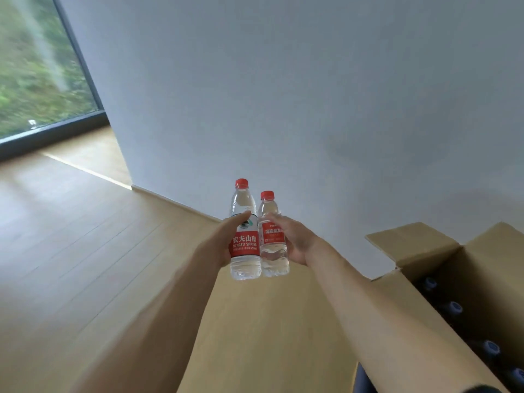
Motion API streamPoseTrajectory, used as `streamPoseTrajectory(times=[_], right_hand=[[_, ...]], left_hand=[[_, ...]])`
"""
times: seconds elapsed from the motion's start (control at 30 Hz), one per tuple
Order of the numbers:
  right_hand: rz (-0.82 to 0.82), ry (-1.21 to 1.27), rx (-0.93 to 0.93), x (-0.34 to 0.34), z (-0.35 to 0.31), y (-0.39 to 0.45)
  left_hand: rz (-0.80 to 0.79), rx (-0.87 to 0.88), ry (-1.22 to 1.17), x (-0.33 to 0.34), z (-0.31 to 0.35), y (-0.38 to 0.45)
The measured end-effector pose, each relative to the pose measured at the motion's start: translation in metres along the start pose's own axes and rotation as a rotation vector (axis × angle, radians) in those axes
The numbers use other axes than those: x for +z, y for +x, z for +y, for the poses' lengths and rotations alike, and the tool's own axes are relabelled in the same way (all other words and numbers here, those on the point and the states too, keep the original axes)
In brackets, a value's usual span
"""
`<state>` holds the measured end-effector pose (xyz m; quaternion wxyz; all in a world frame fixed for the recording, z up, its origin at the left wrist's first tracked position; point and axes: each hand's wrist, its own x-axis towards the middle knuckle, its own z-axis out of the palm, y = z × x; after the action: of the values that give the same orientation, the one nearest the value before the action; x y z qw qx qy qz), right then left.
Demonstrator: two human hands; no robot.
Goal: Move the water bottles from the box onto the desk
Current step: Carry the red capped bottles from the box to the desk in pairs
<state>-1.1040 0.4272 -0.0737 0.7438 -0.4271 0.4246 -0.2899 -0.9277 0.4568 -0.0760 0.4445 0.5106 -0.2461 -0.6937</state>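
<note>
The left hand grips the taller bottle; the right hand grips the shorter bottle. Both bottles are upright, red-capped, red-labelled and side by side, above the desk. At right, the open box contains blue-capped bottles.

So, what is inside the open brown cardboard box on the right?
Inside the open brown cardboard box stand dark bottles with blue caps; about five caps show in a row. Their bodies are in shadow, and the box wall hides whatever lies nearer the camera.
</note>
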Motion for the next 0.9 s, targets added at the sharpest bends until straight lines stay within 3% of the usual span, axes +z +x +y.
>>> streamPoseTrajectory(times=[0.43,0.9], right_hand=[[-0.275,-0.154,0.082,0.237,0.028,0.106],[-0.636,-0.352,0.260,0.441,0.061,0.223]], left_hand=[[0.307,0.151,-0.143,-0.232,0.044,-0.092],[0.704,0.262,-0.362,-0.415,0.070,-0.153]])
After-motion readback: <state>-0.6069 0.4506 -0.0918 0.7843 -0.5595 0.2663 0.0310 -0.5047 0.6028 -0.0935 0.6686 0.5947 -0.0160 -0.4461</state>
